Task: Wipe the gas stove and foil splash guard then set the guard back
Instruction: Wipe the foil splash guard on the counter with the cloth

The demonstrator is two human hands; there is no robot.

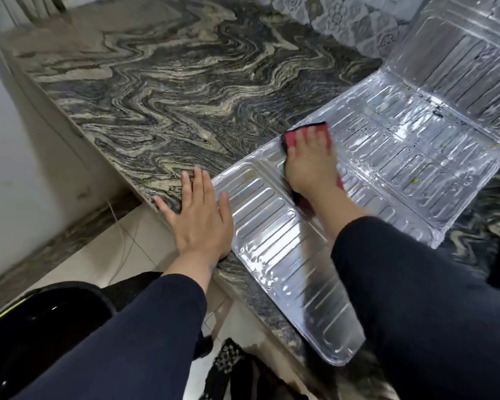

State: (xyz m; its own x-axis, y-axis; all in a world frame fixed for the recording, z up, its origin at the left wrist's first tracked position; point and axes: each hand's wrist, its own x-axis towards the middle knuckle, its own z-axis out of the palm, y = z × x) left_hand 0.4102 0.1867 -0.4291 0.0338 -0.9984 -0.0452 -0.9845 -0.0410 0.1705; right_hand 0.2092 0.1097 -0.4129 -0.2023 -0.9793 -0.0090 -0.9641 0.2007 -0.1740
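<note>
The silver foil splash guard (393, 157) lies unfolded on the marbled stone counter (162, 90), its far right panel tilted up. My right hand (312, 166) presses a red cloth with a dark edge (291, 137) flat on the guard's near-middle panel. My left hand (198, 215) lies flat with fingers spread, half on the counter's edge and half on the guard's left panel. Small dark and yellow specks dot the middle panels. No gas stove is in sight.
A white lace cloth (344, 21) hangs at the back right. A white wall (9, 140) drops left of the counter, with pale floor tiles (107, 255) below. A black bucket-like container (41, 321) sits at lower left, a dark patterned mat (228, 368) at the bottom.
</note>
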